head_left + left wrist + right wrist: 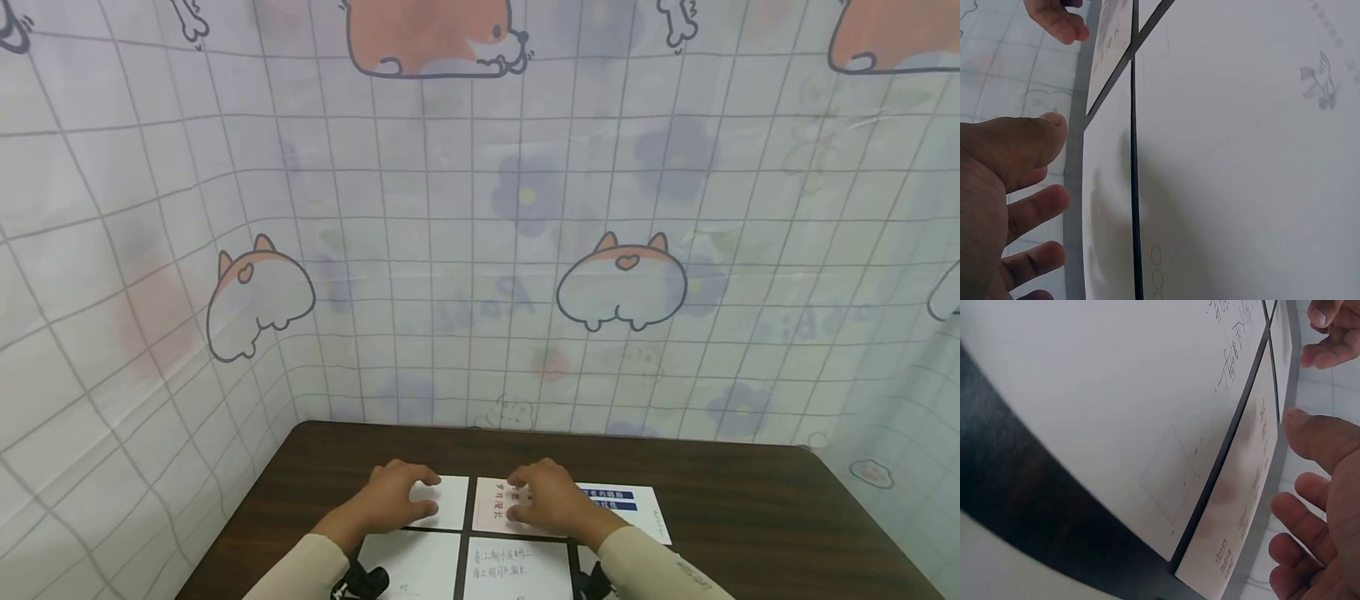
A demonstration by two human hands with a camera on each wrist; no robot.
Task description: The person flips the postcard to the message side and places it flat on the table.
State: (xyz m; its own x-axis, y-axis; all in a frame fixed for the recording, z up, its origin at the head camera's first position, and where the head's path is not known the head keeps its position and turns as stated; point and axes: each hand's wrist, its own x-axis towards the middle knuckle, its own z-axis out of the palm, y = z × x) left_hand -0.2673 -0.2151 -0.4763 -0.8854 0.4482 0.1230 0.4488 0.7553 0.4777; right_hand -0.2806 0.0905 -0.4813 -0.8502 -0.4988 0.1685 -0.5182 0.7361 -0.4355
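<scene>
My left hand (392, 500) hovers over the back-left white card (450, 498), thumb and fingers apart with nothing between them. Over the back-middle pinkish card (491, 508) with red characters is my right hand (553, 502), its fingers loosely bent and holding nothing. In the left wrist view the left hand's fingers (1038, 209) are spread beside the cards. The right wrist view shows the right thumb (1313, 434) apart from the fingers, near the pinkish card (1241, 487). Whether either hand touches a card cannot be made out.
Toward me lie a white card (412, 562) and a card with handwritten lines (517, 571). A card with blue bands (648, 517) lies back right; another below it is mostly hidden by the right arm. The dark wooden table (750, 500) meets a patterned curtain (465, 250).
</scene>
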